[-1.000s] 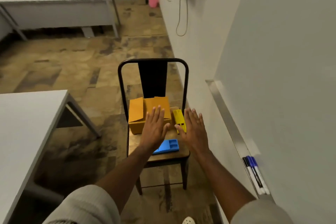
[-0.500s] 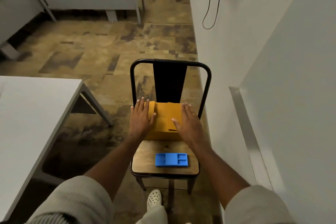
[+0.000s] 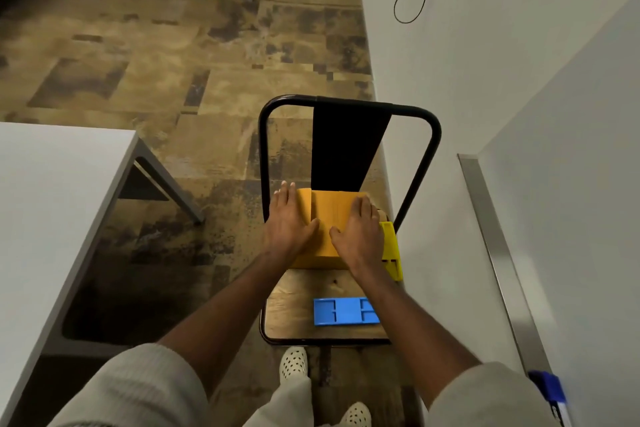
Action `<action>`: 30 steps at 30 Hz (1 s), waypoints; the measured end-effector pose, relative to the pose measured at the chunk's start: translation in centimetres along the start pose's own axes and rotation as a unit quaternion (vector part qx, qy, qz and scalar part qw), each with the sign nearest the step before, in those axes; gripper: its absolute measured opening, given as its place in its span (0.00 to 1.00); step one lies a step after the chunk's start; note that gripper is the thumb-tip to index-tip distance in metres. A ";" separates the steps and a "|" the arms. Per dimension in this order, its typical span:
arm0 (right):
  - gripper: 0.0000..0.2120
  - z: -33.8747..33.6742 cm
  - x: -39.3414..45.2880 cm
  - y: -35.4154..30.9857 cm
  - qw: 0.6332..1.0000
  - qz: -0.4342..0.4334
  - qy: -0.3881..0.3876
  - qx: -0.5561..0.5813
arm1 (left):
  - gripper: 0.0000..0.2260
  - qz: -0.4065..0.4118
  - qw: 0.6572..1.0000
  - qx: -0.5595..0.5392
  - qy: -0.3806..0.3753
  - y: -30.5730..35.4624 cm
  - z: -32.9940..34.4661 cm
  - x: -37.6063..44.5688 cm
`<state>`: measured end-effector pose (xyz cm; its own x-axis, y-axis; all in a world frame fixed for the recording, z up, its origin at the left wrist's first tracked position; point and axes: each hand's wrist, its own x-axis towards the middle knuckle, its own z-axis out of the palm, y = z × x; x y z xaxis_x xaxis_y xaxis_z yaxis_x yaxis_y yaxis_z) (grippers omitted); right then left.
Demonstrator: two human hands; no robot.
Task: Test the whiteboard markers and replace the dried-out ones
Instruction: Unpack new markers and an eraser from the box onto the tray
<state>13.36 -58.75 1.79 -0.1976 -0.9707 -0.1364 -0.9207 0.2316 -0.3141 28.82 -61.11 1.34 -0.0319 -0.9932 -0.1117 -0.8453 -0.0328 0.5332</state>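
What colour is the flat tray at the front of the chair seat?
Bright blue: the tray shows clearly in the head view.

Both hands have come down flat onto the orange cardboard box [image 3: 325, 229] on the chair: a second ago the left hand [image 3: 289, 222] and right hand [image 3: 360, 232] hovered short of it. The box flaps, then raised, now lie pressed shut. The yellow tray [image 3: 391, 250], hidden half a second ago, shows again beside the right hand
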 end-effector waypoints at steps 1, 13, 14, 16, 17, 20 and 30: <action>0.42 0.0 -0.1 0.0 1.000 0.001 -0.001 0.002 | 0.44 0.000 1.000 -0.006 0.001 0.0 0.0 0.0; 0.18 -4.8 1.6 5.6 0.908 0.139 0.027 0.395 | 0.26 -0.055 0.932 -0.357 -0.017 -4.1 -4.2 0.3; 0.17 -4.8 1.9 6.6 0.891 0.169 0.020 0.422 | 0.24 -0.069 0.931 -0.358 -0.018 -5.0 -4.6 0.4; 0.17 -4.4 2.4 8.4 0.849 0.230 0.004 0.476 | 0.20 -0.108 0.929 -0.354 -0.009 -7.2 -5.0 0.8; 0.19 -4.1 2.6 9.2 0.830 0.257 -0.004 0.495 | 0.19 -0.131 0.926 -0.355 -0.001 -8.3 -5.0 1.0; 0.20 -2.7 2.5 10.9 0.793 0.306 -0.038 0.525 | 0.17 -0.185 0.908 -0.376 -0.010 -10.9 -4.1 0.9; 0.19 -2.8 3.0 10.2 0.866 0.275 -0.007 0.417 | 0.20 -0.158 0.917 -0.366 -0.002 -11.1 -4.0 0.8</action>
<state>2.42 -59.44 0.81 -0.5190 -0.7000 -0.4906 -0.1243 0.6296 -0.7669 40.30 -61.95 -1.29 0.1503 -0.9211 -0.3591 -0.2284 -0.3857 0.8939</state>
